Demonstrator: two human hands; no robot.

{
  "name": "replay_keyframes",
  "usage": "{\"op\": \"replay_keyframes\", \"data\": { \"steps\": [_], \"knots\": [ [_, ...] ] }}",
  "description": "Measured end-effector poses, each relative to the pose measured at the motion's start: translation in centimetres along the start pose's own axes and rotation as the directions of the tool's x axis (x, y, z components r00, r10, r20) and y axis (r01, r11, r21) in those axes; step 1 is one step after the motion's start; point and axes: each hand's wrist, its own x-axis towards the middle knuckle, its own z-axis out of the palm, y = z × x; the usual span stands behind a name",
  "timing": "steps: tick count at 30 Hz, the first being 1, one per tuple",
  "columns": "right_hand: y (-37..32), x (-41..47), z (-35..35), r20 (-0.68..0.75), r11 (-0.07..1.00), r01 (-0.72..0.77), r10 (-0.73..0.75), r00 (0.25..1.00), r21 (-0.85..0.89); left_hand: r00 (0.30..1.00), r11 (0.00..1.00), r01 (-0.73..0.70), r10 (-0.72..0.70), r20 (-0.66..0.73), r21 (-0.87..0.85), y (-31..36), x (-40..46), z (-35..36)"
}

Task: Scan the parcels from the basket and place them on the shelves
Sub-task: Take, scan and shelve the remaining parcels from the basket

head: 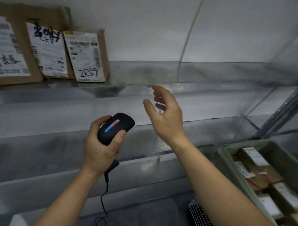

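Parcels [85, 57] line the shelf [197, 72]; left grip [100, 145] clasps scanner [115, 127], right grip [163, 113] loose, empty.

Three cardboard parcels [50, 52] stand on the top shelf [180, 75] at its left end — each with a white label facing out. One black scanner [116, 128]. One basket [242, 151] at the lower right holds more parcels — at least five white labels show, the rest too blurred to count. Two hands.

Parcel depot or storeroom — bare metal shelves [206, 72], labelled cardboard parcels [85, 57] with handwritten numbers, a basket [228, 160] of more boxes, corded barcode scanner [115, 128].
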Motion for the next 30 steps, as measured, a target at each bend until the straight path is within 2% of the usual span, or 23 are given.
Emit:
{"op": "replay_keyframes", "data": {
  "steps": [4, 8, 16, 22, 26, 30],
  "knots": [
    [2.9, -2.4, -5.4, -0.034, 0.992, -0.064, 0.060, 0.998, -0.107, 0.992, 1.000, 0.015, -0.018, 0.121, 0.022, -0.6, -0.7, 4.8],
    [5.3, -4.5, -11.3, -0.050, 0.973, -0.153, 0.146, 0.988, -0.172, 0.965, 0.998, -0.027, 0.009, 0.263, 0.065, -0.8, -1.2, 10.6],
    [10.2, -7.7, -23.3, -0.232, 0.905, -0.326, 0.268, 0.935, -0.272, 0.878, 0.999, -0.035, 0.011, 0.478, 0.041, 0.3, -3.0, 22.6],
    [14.2, -12.5, -31.3, -0.374, 0.845, -0.506, 0.419, 0.827, -0.173, 0.795, 0.999, -0.025, 0.000, 0.607, 0.032, 0.7, -5.3, 30.4],
    [17.1, -15.6, -35.0, -0.441, 0.812, -0.568, 0.465, 0.768, -0.133, 0.724, 0.998, -0.040, 0.003, 0.690, 0.038, 0.3, -6.0, 35.8],
    [18.2, -17.3, -37.7, -0.499, 0.761, -0.648, 0.549, 0.671, -0.036, 0.647, 0.999, -0.030, -0.007, 0.763, 0.034, 0.2, -6.9, 40.7]
  ]
}}
